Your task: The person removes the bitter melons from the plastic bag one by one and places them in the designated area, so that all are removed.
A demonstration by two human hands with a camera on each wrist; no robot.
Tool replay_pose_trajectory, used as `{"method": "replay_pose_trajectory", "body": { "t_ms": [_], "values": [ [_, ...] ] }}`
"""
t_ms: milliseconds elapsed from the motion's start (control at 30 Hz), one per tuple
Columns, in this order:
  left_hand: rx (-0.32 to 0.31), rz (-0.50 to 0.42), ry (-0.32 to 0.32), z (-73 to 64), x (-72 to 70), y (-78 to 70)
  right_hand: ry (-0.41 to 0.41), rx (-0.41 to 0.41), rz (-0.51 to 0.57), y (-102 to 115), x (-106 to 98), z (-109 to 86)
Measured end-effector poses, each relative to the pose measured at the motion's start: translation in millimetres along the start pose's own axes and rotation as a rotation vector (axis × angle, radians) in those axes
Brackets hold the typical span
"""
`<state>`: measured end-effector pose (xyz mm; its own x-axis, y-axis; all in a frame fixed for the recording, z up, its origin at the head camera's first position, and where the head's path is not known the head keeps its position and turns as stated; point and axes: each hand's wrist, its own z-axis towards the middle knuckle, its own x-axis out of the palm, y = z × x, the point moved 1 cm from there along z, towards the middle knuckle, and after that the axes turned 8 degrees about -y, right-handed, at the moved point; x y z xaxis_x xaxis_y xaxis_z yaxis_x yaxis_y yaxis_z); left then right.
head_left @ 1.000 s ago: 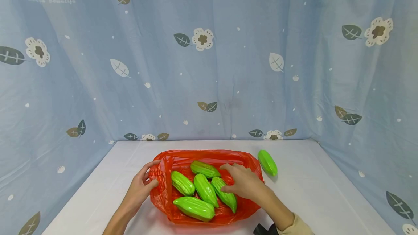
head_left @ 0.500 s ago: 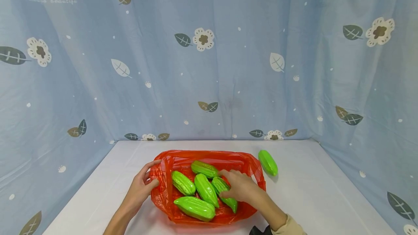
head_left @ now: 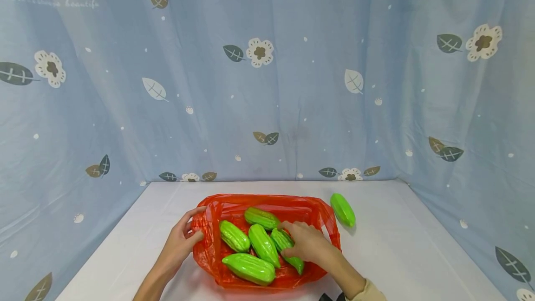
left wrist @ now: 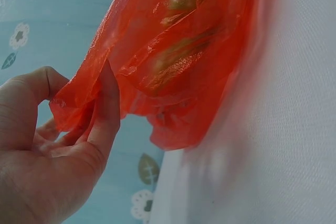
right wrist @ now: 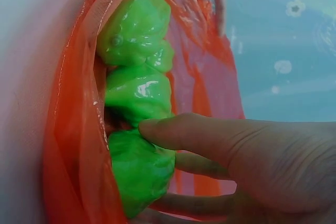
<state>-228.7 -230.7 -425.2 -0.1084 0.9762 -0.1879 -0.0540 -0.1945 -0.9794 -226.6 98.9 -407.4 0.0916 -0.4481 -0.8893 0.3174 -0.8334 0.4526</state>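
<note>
A red plastic bag (head_left: 267,201) lies with its mouth wide in the head view, several glossy, ribbed green bitter melons (head_left: 249,268) inside. My left hand (head_left: 177,241) holds the bag's left edge; in the left wrist view, the thin plastic (left wrist: 79,98) runs between thumb and fingers. Inside the bag on the right, my right hand (head_left: 310,245) grips the rightmost bitter melon (head_left: 281,239), covering its middle. In the right wrist view the thumb lies at the top of this melon (right wrist: 142,169), with the other fingers along its far side, partly hidden.
One more bitter melon (head_left: 342,210) lies on the white table (head_left: 388,245), outside the bag at the back right. A blue patterned curtain (head_left: 292,106) stands behind the table and along both sides. A small black object (head_left: 332,297) shows beside the right sleeve.
My right hand has lowered slightly and closed around the rightmost bitter melon. The bag's right edge has shifted a little outward. The left hand stays at the left edge.
</note>
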Motion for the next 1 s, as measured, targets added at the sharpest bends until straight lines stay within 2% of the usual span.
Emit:
{"method": "replay_pose_trajectory", "body": {
  "t_ms": [1000],
  "values": [
    [-0.001,-0.001,-0.005,0.4,0.3,1.3,-0.038,-0.016,-0.013,2.2,-4.9,-3.7]
  ]
}}
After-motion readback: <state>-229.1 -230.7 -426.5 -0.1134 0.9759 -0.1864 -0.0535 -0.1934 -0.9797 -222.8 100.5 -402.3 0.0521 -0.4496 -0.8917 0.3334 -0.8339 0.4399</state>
